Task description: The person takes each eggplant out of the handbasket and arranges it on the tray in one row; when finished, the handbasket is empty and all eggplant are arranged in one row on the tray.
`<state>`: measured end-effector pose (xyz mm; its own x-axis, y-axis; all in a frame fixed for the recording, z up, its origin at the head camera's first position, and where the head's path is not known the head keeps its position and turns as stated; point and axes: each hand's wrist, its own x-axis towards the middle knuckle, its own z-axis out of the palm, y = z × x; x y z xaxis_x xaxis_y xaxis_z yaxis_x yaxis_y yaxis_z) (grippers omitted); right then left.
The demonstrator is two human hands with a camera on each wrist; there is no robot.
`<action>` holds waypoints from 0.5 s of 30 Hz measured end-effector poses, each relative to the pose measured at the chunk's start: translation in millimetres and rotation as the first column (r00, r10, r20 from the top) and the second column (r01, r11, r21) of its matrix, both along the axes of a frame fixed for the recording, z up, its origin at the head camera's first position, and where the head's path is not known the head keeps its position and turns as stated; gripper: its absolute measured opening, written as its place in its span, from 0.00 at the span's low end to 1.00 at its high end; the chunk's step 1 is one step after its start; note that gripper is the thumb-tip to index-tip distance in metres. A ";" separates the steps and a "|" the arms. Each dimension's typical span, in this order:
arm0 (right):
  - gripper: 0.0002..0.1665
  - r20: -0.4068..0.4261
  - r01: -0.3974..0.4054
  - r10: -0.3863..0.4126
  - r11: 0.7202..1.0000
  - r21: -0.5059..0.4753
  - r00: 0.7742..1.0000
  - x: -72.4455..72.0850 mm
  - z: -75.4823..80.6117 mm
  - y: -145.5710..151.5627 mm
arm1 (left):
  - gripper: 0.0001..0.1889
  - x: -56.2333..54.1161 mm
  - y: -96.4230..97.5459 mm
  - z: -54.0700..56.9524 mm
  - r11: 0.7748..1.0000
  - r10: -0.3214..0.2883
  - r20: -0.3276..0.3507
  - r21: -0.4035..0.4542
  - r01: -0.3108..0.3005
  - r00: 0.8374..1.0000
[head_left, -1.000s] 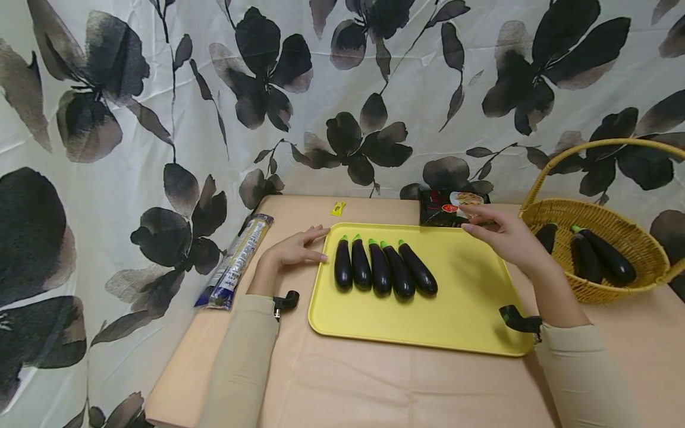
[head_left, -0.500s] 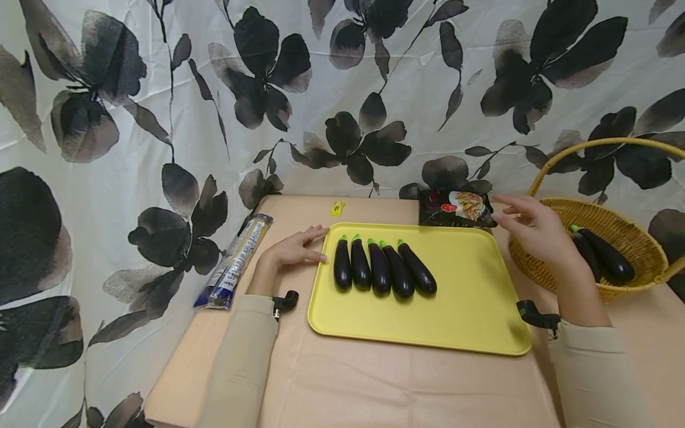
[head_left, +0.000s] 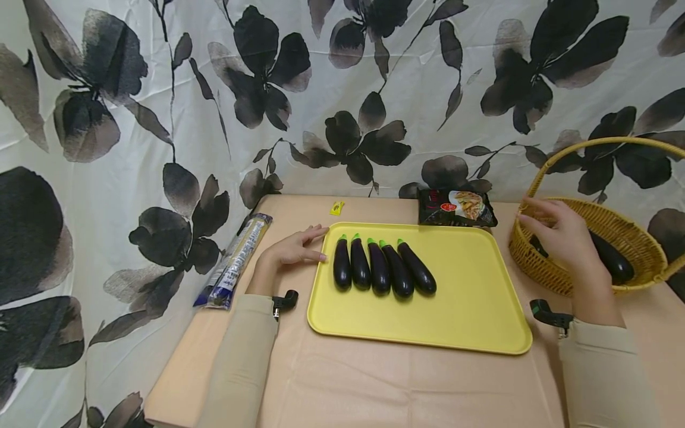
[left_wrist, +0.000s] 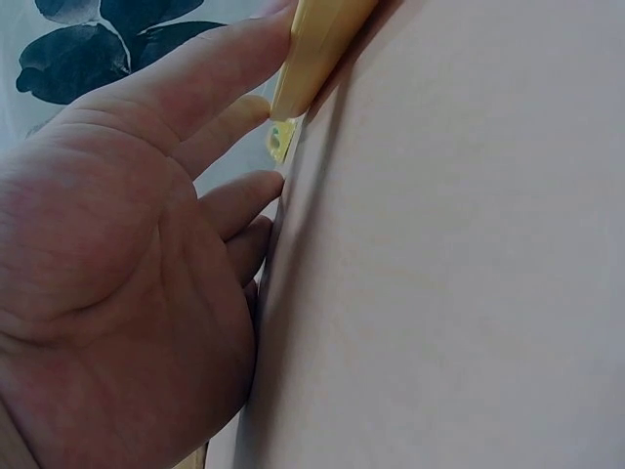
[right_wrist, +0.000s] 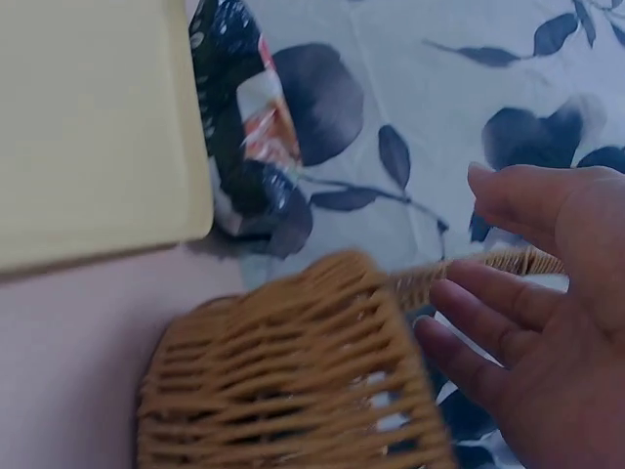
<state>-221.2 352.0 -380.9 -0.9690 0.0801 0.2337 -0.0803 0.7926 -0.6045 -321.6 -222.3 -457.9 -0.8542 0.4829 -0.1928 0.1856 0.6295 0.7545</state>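
Observation:
Several dark purple eggplants [head_left: 380, 268] with green stem ends lie side by side on the left half of a yellow tray [head_left: 476, 297]. My left hand [head_left: 291, 248] rests at the tray's left rim, its fingers fairly straight and touching the edge; the left wrist view shows the palm beside that rim [left_wrist: 311, 59]. Over the near left part of a wicker basket [head_left: 537, 270] is my right hand [head_left: 569, 238], fingers loosely spread and holding nothing. Inside the basket lies an eggplant [head_left: 614, 261], and the dark end of another shows below the fingers; my hand hides the rest.
A black food packet [head_left: 455, 208] stands behind the tray's back right edge. A small yellow wrapper [head_left: 337, 208] lies near the table's back. A long blue and clear package [head_left: 235, 261] lies along the left table edge. The basket's tall handle [head_left: 605, 142] arches above it.
My right hand has moved rightward from above the tray's back right corner to over the basket. The left hand and the eggplants on the tray have stayed put.

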 end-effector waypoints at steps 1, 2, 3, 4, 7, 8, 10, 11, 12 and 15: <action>0.37 0.007 0.009 -0.009 1.000 0.005 1.000 -0.7 -1.9 2.7 | 0.48 -0.3 0.1 0.1 1.000 0.000 0.000 0.000 0.000 1.000; 0.37 0.009 0.011 -0.011 1.000 0.004 1.000 -1.3 -3.8 5.6 | 0.48 -0.2 0.1 0.3 1.000 -0.001 -0.001 -0.001 0.001 1.000; 0.37 0.010 0.016 -0.016 1.000 0.006 1.000 -1.9 -5.6 8.0 | 0.48 -0.1 0.1 0.5 1.000 -0.003 -0.002 0.000 0.003 1.000; 0.37 0.013 0.021 -0.021 1.000 0.005 1.000 -2.5 -7.4 10.1 | 0.49 0.1 0.1 0.7 1.000 -0.003 -0.002 0.000 0.003 1.000; 0.38 0.027 0.039 -0.039 0.999 0.012 0.999 -3.3 -12.4 16.5 | 0.49 0.1 -0.1 0.4 1.000 -0.006 -0.004 0.001 0.006 1.000; 0.38 0.036 0.046 -0.046 0.999 0.013 0.998 -3.5 -13.9 18.5 | 0.49 0.1 -0.1 0.4 1.000 -0.006 -0.006 0.001 0.006 1.000; 0.38 0.054 0.057 -0.058 0.998 0.023 0.997 -3.6 -16.8 22.8 | 0.49 0.2 -0.1 0.3 1.000 -0.005 -0.007 0.000 0.005 1.000; 0.39 0.065 0.061 -0.063 0.998 0.029 0.996 -3.6 -18.1 25.2 | 0.49 0.1 -0.2 0.1 1.000 -0.005 -0.008 0.000 0.005 1.000; 0.39 0.075 0.064 -0.066 0.997 0.034 0.995 -3.8 -19.4 27.5 | 0.49 0.0 -0.1 0.0 1.000 -0.004 -0.009 0.000 0.004 1.000; 0.39 0.110 0.071 -0.076 0.996 0.053 0.991 -3.8 -23.0 34.1 | 0.49 0.0 0.0 -0.1 1.000 -0.003 -0.009 -0.001 0.003 1.000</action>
<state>-225.0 386.1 -403.9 -0.9812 0.1433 0.1292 0.0456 0.8228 -0.5665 -321.6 -222.3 -458.0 -0.8542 0.4854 -0.1861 0.1941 0.6299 0.7521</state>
